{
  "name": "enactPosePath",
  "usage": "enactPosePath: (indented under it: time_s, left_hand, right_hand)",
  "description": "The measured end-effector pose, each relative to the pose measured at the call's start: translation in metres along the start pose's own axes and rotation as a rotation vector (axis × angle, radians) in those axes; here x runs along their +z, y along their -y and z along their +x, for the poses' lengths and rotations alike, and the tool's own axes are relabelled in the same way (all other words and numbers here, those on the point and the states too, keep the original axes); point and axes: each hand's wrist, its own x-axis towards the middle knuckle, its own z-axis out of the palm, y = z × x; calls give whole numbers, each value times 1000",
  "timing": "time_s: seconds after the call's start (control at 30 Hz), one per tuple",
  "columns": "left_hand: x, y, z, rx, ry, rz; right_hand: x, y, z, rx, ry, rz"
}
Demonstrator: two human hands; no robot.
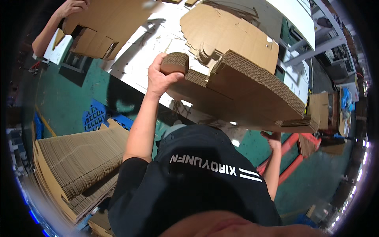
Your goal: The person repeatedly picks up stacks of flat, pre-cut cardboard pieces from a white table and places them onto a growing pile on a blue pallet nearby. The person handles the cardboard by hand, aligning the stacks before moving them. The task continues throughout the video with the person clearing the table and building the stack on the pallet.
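A thick stack of die-cut corrugated cardboard sheets point(244, 94) is held tilted in front of my body, its layered edges facing up. My left hand point(161, 78) is closed round the rounded tab at the stack's left end, thumb on the near face. At the lower right end, my right hand point(273, 139) grips the stack from beneath; its fingers are partly hidden by the cardboard. Just beyond, a flat cut cardboard piece point(233, 33) with a scalloped left edge lies on the white table point(132, 53), partly covered by the held stack.
At upper left, another person's hand point(74, 7) holds a large cardboard sheet point(114, 23). A big bundle of cardboard point(87, 162) stands at lower left, near a blue plastic pallet point(94, 115). Red bars point(290, 164) lie low at right. Cardboard scraps litter the table.
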Motion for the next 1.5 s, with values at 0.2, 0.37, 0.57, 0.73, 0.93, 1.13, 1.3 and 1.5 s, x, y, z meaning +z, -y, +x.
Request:
enactPosePath:
  time_s: [0.2, 0.37, 0.57, 0.73, 0.93, 1.13, 1.3, 1.5]
  left_hand:
    - [0, 7, -3, 28, 24, -20]
    - [4, 11, 3, 29, 55, -24]
    - [4, 12, 5, 115, 41, -45]
    - [2, 24, 10, 156, -16, -13]
    - [20, 1, -5, 514, -298, 514]
    - [32, -46, -35, 953, 91, 776]
    - [49, -91, -45, 641, 208, 1117]
    - [59, -100, -50, 628, 600, 1410]
  right_hand:
    - [-175, 112, 19, -163, -862, -70]
    - [-77, 385, 34, -633, -326, -108]
    - [23, 425, 77, -799, -97, -574]
    - [15, 427, 69, -1131, 175, -406]
    - [3, 418, 61, -1101, 189, -420]
    - [8, 419, 56, -1144, 110, -357]
    - [8, 410, 55, -1223, 169, -252]
    - [12, 407, 43, -1316, 233, -124]
